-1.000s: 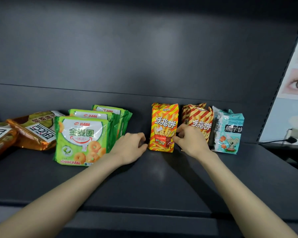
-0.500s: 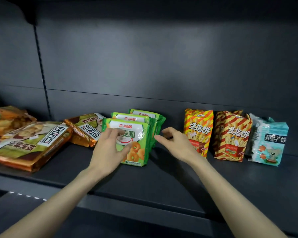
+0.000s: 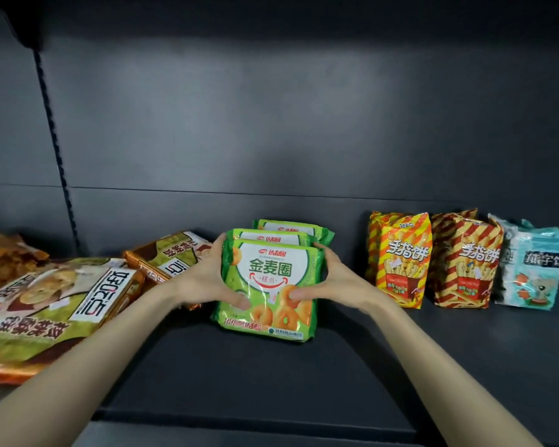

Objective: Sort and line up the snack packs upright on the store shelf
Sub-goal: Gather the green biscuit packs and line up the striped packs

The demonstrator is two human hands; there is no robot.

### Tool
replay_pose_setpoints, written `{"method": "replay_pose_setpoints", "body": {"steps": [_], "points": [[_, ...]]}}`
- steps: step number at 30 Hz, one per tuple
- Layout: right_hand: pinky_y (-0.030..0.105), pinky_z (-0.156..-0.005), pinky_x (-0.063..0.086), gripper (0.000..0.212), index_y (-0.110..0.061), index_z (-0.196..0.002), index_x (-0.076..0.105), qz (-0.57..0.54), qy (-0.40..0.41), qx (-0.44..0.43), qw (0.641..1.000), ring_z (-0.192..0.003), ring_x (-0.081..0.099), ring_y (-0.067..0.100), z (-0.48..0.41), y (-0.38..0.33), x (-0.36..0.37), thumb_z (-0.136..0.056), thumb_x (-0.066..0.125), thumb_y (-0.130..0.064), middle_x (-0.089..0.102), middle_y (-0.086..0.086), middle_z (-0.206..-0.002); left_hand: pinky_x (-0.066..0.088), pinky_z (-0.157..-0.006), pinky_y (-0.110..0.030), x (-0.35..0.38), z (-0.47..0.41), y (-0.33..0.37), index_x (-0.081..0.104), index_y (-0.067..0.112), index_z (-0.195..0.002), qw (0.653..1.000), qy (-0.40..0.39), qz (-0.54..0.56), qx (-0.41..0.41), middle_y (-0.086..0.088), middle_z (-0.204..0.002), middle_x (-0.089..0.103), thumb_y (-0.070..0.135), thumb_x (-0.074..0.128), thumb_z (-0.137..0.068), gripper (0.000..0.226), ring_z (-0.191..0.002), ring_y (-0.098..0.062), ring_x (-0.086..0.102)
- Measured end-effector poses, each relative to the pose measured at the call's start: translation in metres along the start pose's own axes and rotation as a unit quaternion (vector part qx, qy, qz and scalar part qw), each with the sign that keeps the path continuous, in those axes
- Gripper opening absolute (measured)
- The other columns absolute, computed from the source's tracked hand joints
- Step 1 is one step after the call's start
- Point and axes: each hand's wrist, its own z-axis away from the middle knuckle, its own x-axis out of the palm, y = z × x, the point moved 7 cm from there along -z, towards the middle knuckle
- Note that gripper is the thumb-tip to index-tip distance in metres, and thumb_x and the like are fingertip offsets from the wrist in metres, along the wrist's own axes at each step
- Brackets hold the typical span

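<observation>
Dark metal shelf (image 3: 400, 366), frame centre: left hand (image 3: 204, 279) and right hand (image 3: 333, 282) clamp green snack pack (image 3: 271, 279), upright.

green packs (image 3: 270, 285), dark grey shelf (image 3: 336, 375)

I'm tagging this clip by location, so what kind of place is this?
Most likely a shop: a dark metal display shelf with a slotted upright, stocked with branded snacks, such as the upright green ring-biscuit packs and striped fry-stick packs.
</observation>
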Motion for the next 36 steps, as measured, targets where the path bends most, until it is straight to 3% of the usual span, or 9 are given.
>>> {"method": "replay_pose_setpoints", "body": {"steps": [4, 8, 11, 15, 20, 24, 27, 30, 36], "points": [[0.044, -0.102, 0.045, 0.125, -0.03, -0.149, 0.003, -0.075, -0.023, -0.008, 0.997, -0.113, 0.062, 0.015, -0.008, 0.006, 0.002, -0.06, 0.087, -0.003, 0.062, -0.004, -0.126, 0.037, -0.098, -0.022, 0.002, -0.018, 0.003, -0.015, 0.026, -0.147, 0.999, -0.027, -0.002, 0.037, 0.009, -0.124, 0.046, 0.011, 0.09, -0.055, 0.141, -0.119, -0.012, 0.043], [0.034, -0.094, 0.052, 0.117, -0.026, -0.15, 0.009, -0.08, 0.007, -0.019, 0.997, -0.109, 0.064, 0.014, -0.012, 0.005, -0.006, -0.064, 0.08, 0.008, 0.063, -0.003, -0.123, 0.045, -0.086, -0.015, 0.007, -0.03, 0.004, -0.011, 0.031, -0.146, 0.996, -0.025, 0.038, 0.08, 0.023, -0.114, 0.047, 0.006, 0.089, -0.057, 0.137, -0.116, -0.011, 0.051], [0.028, -0.086, 0.055, 0.114, -0.027, -0.149, 0.012, -0.076, 0.018, -0.022, 0.997, -0.107, 0.065, 0.013, -0.017, 0.009, -0.014, -0.065, 0.078, 0.012, 0.065, -0.003, -0.121, 0.046, -0.089, -0.02, 0.012, -0.039, 0.005, -0.012, 0.034, -0.146, 0.993, -0.001, 0.047, 0.106, 0.015, -0.12, 0.049, 0.009, 0.089, -0.057, 0.137, -0.113, -0.011, 0.053], [0.039, -0.094, 0.052, 0.117, -0.031, -0.151, 0.012, -0.055, 0.028, -0.028, 0.998, -0.111, 0.064, 0.016, -0.025, 0.012, -0.027, -0.064, 0.079, 0.011, 0.065, -0.001, -0.124, 0.047, -0.098, -0.036, 0.021, -0.049, 0.009, -0.021, 0.037, -0.144, 0.989, 0.053, 0.037, 0.133, 0.013, -0.124, 0.048, 0.016, 0.089, -0.057, 0.142, -0.113, -0.014, 0.055], [0.048, -0.1, 0.046, 0.118, -0.031, -0.151, 0.014, -0.044, 0.051, -0.035, 0.997, -0.115, 0.061, 0.018, -0.032, 0.018, -0.039, -0.063, 0.081, 0.008, 0.064, -0.001, -0.125, 0.041, -0.092, -0.021, 0.026, -0.063, 0.007, -0.025, 0.025, -0.146, 0.987, 0.098, 0.052, 0.115, 0.013, -0.123, 0.044, 0.02, 0.091, -0.054, 0.148, -0.112, -0.008, 0.049], [0.036, -0.096, 0.05, 0.125, -0.034, -0.151, 0.002, -0.059, 0.074, -0.023, 0.995, -0.114, 0.061, 0.013, -0.032, 0.024, -0.043, -0.063, 0.082, 0.006, 0.06, -0.006, -0.127, 0.027, -0.109, -0.031, 0.023, -0.074, -0.002, -0.01, 0.029, -0.149, 0.989, 0.068, 0.105, 0.079, 0.005, -0.136, 0.03, 0.015, 0.094, -0.046, 0.147, -0.127, -0.007, 0.028], [0.039, -0.102, 0.046, 0.139, -0.036, -0.149, -0.013, -0.056, 0.031, -0.005, 0.998, -0.117, 0.058, 0.012, -0.032, 0.034, -0.036, -0.059, 0.085, 0.003, 0.058, -0.006, -0.13, 0.039, -0.107, -0.04, 0.03, -0.077, -0.005, -0.004, 0.041, -0.147, 0.984, -0.013, 0.165, 0.067, 0.007, -0.135, 0.045, 0.016, 0.096, -0.043, 0.147, -0.127, -0.012, 0.044], [0.04, -0.101, 0.047, 0.128, -0.034, -0.146, 0.003, -0.015, -0.041, 0.003, 0.999, -0.118, 0.058, 0.012, -0.033, 0.038, -0.024, -0.055, 0.087, -0.001, 0.059, -0.006, -0.13, 0.05, -0.097, -0.038, 0.035, -0.076, -0.005, 0.015, 0.035, -0.141, 0.975, -0.06, 0.199, 0.08, 0.004, -0.124, 0.06, -0.006, 0.089, -0.05, 0.124, -0.116, -0.015, 0.059], [0.045, -0.097, 0.05, 0.111, -0.031, -0.139, 0.02, -0.013, -0.022, -0.007, 1.0, -0.116, 0.06, 0.018, -0.035, 0.038, -0.025, -0.055, 0.085, 0.002, 0.061, -0.001, -0.128, 0.05, -0.098, -0.04, 0.036, -0.079, -0.01, 0.018, 0.027, -0.142, 0.984, -0.054, 0.158, 0.064, 0.003, -0.122, 0.06, 0.001, 0.09, -0.045, 0.124, -0.113, -0.014, 0.059]]}}
